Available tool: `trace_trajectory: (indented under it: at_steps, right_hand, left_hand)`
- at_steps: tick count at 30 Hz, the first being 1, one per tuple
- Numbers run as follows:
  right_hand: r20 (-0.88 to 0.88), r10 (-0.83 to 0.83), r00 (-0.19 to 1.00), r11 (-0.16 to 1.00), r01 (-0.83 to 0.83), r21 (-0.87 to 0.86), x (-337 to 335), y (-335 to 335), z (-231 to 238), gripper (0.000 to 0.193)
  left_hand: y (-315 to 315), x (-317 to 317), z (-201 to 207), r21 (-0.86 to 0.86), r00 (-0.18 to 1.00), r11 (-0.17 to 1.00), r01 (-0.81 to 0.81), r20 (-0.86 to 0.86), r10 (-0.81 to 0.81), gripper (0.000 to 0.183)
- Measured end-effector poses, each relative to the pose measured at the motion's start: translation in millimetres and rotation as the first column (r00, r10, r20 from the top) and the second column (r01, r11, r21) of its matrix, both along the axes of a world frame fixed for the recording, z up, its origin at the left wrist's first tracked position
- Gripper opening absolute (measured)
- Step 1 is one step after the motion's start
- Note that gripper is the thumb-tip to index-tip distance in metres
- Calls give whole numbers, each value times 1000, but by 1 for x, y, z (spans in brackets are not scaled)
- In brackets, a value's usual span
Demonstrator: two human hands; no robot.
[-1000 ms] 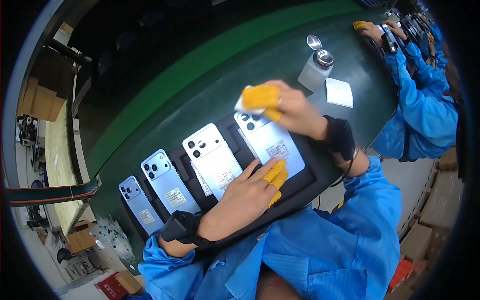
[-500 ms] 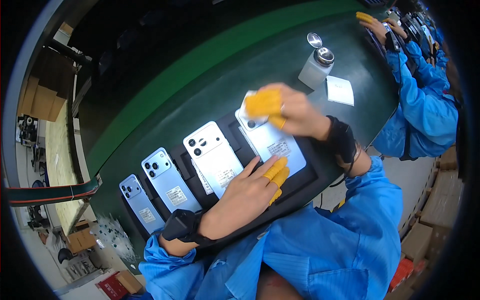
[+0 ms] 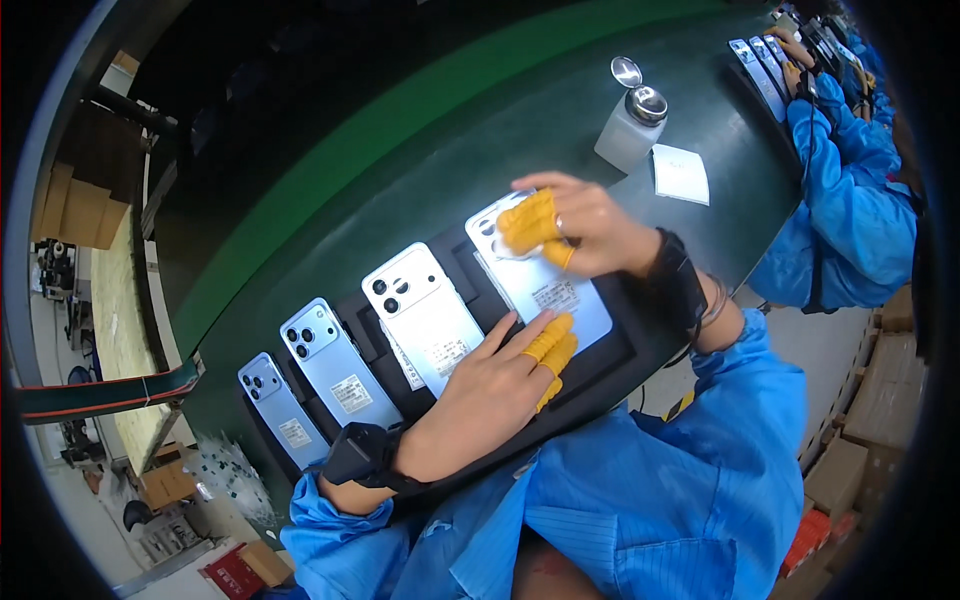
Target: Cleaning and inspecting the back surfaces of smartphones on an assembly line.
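In a dark tray lie several light-blue and silvery phones, backs up, each with a small printed label. My right hand, in yellow finger cots, presses a folded white wipe against the rightmost phone, beside its camera lenses. The hand covers part of the camera area. My left hand lies with fingers stretched out on the lower left edge of that phone, yellow cots on some fingers. Left of it are the silvery phone, a blue phone and another blue phone.
A white dispenser bottle with its metal lid up stands behind the tray, beside a white paper pad. At the far right a co-worker in a blue sleeve handles phones. A green-and-red strip juts in at left.
My right hand has moved the wipe down from the phone's top edge onto its camera area. The left hand stays in place. The co-worker's hands have shifted, showing the far phones.
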State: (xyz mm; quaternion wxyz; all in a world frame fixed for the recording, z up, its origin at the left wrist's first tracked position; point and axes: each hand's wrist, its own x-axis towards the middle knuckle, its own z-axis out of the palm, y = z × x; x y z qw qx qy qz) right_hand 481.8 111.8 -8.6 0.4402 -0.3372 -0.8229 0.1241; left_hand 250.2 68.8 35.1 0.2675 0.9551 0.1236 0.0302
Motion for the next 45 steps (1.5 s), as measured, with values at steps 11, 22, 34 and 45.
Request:
trace_trajectory:
  at_steps: [11,22,34,45]
  right_hand:
    - [199,-213,956,976,199,90,-7,-14,1,2]
    - [215,-274,937,960,278,10,-16,-44,17,5]
    - [235,-238,942,971,231,59,1,-33,10,9]
    - [135,-352,926,936,352,28,8,-13,0,10]
  left_hand:
    - [-1,0,0,33,1000,999,-11,26,11,32]
    - [-2,0,-2,37,999,999,-15,30,14,33]
    - [-2,0,-5,41,997,999,-30,69,27,28]
    - [-2,1,-4,56,1000,998,-17,25,16,27]
